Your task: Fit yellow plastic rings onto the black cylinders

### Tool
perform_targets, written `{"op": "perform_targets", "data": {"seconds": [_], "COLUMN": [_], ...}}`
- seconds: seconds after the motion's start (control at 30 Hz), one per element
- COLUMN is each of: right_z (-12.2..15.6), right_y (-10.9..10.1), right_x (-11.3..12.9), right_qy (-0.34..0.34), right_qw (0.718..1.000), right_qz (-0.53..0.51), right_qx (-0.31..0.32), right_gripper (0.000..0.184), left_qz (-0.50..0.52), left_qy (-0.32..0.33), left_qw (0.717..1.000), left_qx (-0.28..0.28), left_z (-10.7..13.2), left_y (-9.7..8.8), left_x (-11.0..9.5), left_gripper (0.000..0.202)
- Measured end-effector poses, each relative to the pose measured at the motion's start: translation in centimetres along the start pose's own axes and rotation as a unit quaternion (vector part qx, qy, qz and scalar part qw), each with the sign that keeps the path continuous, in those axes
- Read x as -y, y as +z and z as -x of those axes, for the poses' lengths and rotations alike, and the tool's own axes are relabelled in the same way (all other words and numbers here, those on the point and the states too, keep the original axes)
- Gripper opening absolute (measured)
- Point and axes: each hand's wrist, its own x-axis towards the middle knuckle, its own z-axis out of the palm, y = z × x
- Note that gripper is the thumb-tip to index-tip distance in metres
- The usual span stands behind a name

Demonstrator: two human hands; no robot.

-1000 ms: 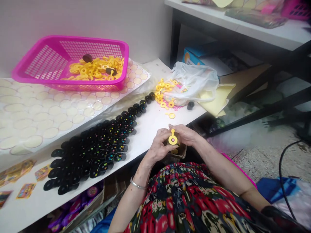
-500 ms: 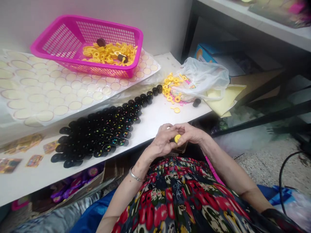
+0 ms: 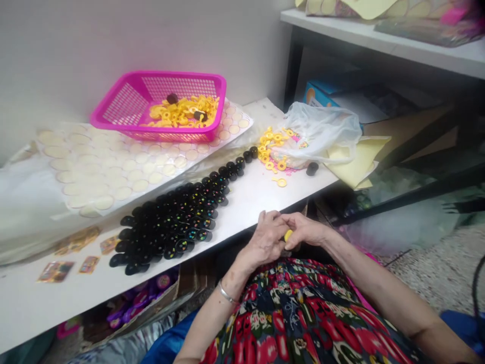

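My left hand point(image 3: 267, 238), with a bangle at its wrist, is closed and meets my right hand point(image 3: 306, 230) in front of the table's edge. Between them shows a small yellow plastic piece point(image 3: 288, 235), pressed by my right thumb and touching the left fingers. The fingers cover most of it, and anything joined to it is hidden. On the table just beyond lie loose yellow ring-shaped pieces point(image 3: 269, 165) and one dark cylinder point(image 3: 312, 169). To the left stand many small black cylinders point(image 3: 178, 217) packed together, several with coloured specks on top.
A pink basket point(image 3: 159, 134) holding yellow pieces and a couple of dark ones rests on sticker sheets point(image 3: 125, 172). A clear plastic bag point(image 3: 326, 126) and yellow paper point(image 3: 352, 162) lie at the right. Small printed cards point(image 3: 56, 271) lie front left. A shelf point(image 3: 341, 40) overhangs the right side.
The view has shifted, so the table and hands appear lower and further right. My hands stay together around the yellow piece, and less of it shows now.
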Motion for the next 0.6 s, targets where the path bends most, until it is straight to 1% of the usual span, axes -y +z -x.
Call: {"op": "perform_targets", "data": {"seconds": [0.1, 0.17, 0.23, 0.27, 0.3, 0.33, 0.37, 0.4, 0.43, 0.47, 0.5, 0.53, 0.6], "right_z": [-0.2, -0.6, -1.1, -1.5, -1.9, -2.4, -2.9, -3.4, -4.0, -4.5, -5.1, -5.6, -6.3], "right_y": [-0.2, -0.5, -1.1, -1.4, -1.7, -2.0, -2.2, -2.4, -2.4, -2.3, -2.2, -2.1, -1.8], "right_x": [-0.9, -1.7, -2.5, -2.8, -3.0, -3.2, -3.3, -3.4, -3.5, -3.6, -3.8, -4.0, -4.5], "right_qy": [-0.003, -0.012, -0.007, 0.002, 0.019, 0.044, 0.076, 0.108, 0.138, 0.165, 0.183, 0.195, 0.212], "right_qw": [1.0, 0.999, 0.99, 0.976, 0.951, 0.913, 0.862, 0.808, 0.76, 0.725, 0.707, 0.698, 0.69], "right_qz": [0.002, 0.036, 0.126, 0.197, 0.282, 0.382, 0.481, 0.564, 0.625, 0.663, 0.679, 0.686, 0.691], "right_qx": [-0.007, -0.025, -0.064, -0.093, -0.121, -0.138, -0.141, -0.131, -0.112, -0.09, -0.074, -0.062, -0.039], "right_gripper": [0.05, 0.047, 0.041, 0.038, 0.035, 0.032, 0.031, 0.029, 0.027, 0.024, 0.021, 0.019, 0.019], "left_qz": [-0.017, -0.02, -0.027, -0.043, -0.075, -0.131, -0.202, -0.268, -0.322, -0.365, -0.396, -0.417, -0.436], "left_qy": [-0.007, 0.005, 0.026, 0.031, 0.018, -0.017, -0.07, -0.143, -0.204, -0.248, -0.28, -0.3, -0.317], "left_qw": [1.0, 1.0, 0.999, 0.997, 0.992, 0.977, 0.95, 0.917, 0.883, 0.856, 0.836, 0.824, 0.816], "left_qx": [-0.001, -0.003, -0.023, -0.051, -0.098, -0.165, -0.226, -0.26, -0.272, -0.27, -0.256, -0.239, -0.208], "left_z": [0.2, 0.5, 1.0, 1.3, 1.6, 1.9, 2.1, 2.2, 2.3, 2.3, 2.2, 2.1, 1.9], "left_y": [0.6, 0.6, 0.0, -0.5, -1.1, -1.9, -2.7, -3.6, -4.4, -5.1, -5.6, -6.1, -6.5], "left_x": [-0.1, 0.5, 1.6, 2.3, 3.1, 3.9, 4.6, 5.2, 5.7, 6.1, 6.4, 6.7, 7.0], "left_gripper": [0.015, 0.019, 0.026, 0.03, 0.032, 0.03, 0.027, 0.026, 0.027, 0.028, 0.027, 0.026, 0.022]}}
